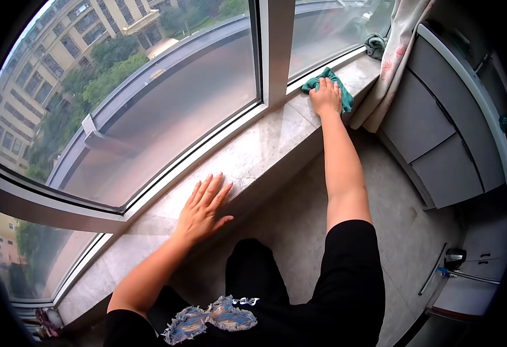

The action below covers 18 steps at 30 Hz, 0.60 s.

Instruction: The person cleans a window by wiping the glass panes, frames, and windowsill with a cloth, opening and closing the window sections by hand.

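A green cleaning cloth (346, 99) lies bunched on the pale stone windowsill (259, 144), towards its right end. My right hand (327, 97) presses down over the cloth and holds it against the sill, fingers pointing at the window. Part of the cloth is hidden beneath the palm. Farther left, my left hand (202, 213) rests flat on the sill near its front edge, with fingers spread and nothing in them.
Window panes in a white frame (275, 52) border the sill. At its right end sit a dark grey-green cloth (375, 45) and a hanging floral curtain (393, 58). Grey cabinets (432, 127) stand to the right. Tiled floor (299, 202) lies below.
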Each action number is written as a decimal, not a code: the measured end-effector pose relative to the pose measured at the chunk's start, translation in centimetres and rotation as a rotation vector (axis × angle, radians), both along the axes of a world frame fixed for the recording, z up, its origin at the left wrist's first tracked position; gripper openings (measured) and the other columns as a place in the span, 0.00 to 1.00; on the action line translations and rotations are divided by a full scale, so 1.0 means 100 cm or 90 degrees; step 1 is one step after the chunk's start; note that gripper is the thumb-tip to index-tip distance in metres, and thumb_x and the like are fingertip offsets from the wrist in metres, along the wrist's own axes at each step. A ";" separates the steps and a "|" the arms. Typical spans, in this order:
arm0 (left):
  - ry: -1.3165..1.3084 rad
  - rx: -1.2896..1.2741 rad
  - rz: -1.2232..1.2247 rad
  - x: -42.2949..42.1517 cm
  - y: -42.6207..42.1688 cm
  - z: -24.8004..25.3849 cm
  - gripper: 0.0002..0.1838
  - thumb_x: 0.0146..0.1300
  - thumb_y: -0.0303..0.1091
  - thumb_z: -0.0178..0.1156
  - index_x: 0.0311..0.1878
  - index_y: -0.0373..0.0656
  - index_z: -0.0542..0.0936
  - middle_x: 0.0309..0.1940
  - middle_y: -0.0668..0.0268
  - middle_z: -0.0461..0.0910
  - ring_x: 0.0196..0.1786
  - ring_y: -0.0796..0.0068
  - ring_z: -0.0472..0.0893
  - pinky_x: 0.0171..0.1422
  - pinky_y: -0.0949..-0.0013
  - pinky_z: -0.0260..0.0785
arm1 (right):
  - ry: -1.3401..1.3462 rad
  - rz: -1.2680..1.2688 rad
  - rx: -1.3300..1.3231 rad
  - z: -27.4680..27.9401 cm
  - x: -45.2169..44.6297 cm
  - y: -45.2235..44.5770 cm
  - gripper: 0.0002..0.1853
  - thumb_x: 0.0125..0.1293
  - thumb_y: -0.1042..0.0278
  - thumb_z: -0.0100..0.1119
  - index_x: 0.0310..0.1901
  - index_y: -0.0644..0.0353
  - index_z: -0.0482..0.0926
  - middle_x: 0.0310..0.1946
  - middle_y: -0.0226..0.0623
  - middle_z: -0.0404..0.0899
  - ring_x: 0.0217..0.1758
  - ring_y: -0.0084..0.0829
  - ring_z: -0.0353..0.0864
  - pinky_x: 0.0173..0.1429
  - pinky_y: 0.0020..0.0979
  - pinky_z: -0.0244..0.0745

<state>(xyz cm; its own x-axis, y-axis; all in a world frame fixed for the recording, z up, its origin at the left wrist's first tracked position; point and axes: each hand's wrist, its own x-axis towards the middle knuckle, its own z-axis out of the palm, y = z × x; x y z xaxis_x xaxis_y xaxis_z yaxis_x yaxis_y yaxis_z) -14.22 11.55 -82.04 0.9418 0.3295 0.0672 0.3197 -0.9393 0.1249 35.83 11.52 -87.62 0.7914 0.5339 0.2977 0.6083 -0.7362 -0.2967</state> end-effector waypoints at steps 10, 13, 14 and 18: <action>-0.006 -0.034 0.017 0.004 0.004 0.006 0.46 0.61 0.51 0.73 0.80 0.48 0.65 0.81 0.58 0.62 0.84 0.57 0.58 0.87 0.50 0.51 | 0.015 -0.203 -0.005 -0.001 0.078 0.000 0.29 0.76 0.47 0.48 0.74 0.46 0.71 0.80 0.31 0.62 0.85 0.48 0.54 0.86 0.49 0.48; -0.026 -0.040 0.010 0.002 0.006 0.006 0.47 0.61 0.52 0.73 0.80 0.48 0.65 0.81 0.58 0.62 0.84 0.57 0.59 0.87 0.51 0.51 | 0.037 -0.255 -0.091 0.001 0.096 -0.021 0.27 0.76 0.50 0.47 0.70 0.53 0.75 0.76 0.38 0.66 0.80 0.50 0.61 0.80 0.52 0.59; -0.027 -0.036 0.009 0.001 0.007 0.005 0.47 0.62 0.55 0.71 0.80 0.48 0.65 0.81 0.58 0.62 0.84 0.57 0.59 0.87 0.52 0.51 | 0.045 -0.267 -0.090 -0.005 0.109 -0.030 0.27 0.75 0.51 0.47 0.69 0.57 0.75 0.73 0.45 0.69 0.76 0.51 0.67 0.77 0.54 0.64; -0.053 -0.046 0.001 -0.004 0.009 0.001 0.49 0.62 0.60 0.68 0.81 0.48 0.63 0.81 0.58 0.62 0.84 0.56 0.58 0.88 0.52 0.50 | 0.271 -0.325 0.028 -0.082 0.131 -0.124 0.24 0.75 0.54 0.52 0.52 0.71 0.85 0.57 0.58 0.85 0.63 0.55 0.83 0.66 0.52 0.77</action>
<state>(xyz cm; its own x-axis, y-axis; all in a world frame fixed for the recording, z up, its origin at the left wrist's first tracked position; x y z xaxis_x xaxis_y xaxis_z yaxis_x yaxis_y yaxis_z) -14.63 12.47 -81.97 0.9335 0.3376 0.1208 0.3069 -0.9265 0.2176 48.94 -0.88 -95.81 0.9950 0.0555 -0.0834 0.0099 -0.8828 -0.4696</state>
